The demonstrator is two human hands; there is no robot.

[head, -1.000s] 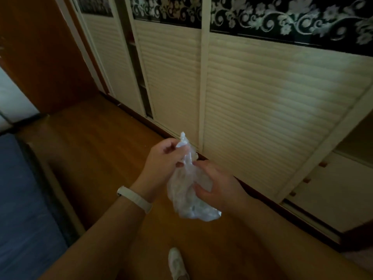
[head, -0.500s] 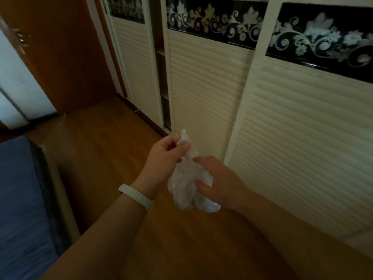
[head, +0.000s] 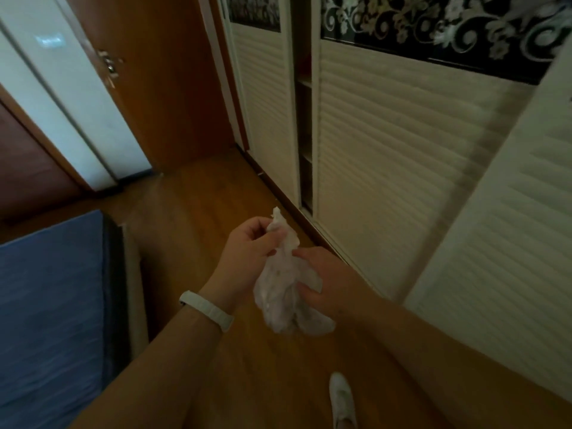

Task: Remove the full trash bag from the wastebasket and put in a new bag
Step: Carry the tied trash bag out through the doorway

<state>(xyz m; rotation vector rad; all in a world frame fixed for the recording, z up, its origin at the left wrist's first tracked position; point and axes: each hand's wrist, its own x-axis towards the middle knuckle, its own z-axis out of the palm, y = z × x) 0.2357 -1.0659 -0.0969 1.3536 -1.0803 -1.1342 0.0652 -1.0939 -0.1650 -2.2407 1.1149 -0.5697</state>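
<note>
Crumpled white trash bag (head: 283,287) held in mid-air above the wooden floor (head: 198,196), its top pinched by the left hand (head: 247,258) and its side gripped by the right hand (head: 331,280), beside the louvred wardrobe doors (head: 387,156).

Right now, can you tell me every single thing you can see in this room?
plastic bag: one, whitish, crumpled, held between both grips
wardrobe doors: three showing, cream, slatted, along the right
flower band: one, black with pale swirls, top of the wardrobe doors
door: one, brown wood, far left corner
floor: orange-brown wood, middle
bed: one, blue, left side
shoe: one, white, bottom edge
wristband: one, white, left wrist
left grip: pinches the bag's top
right grip: holds the bag's middle
No wastebasket shows.
</note>
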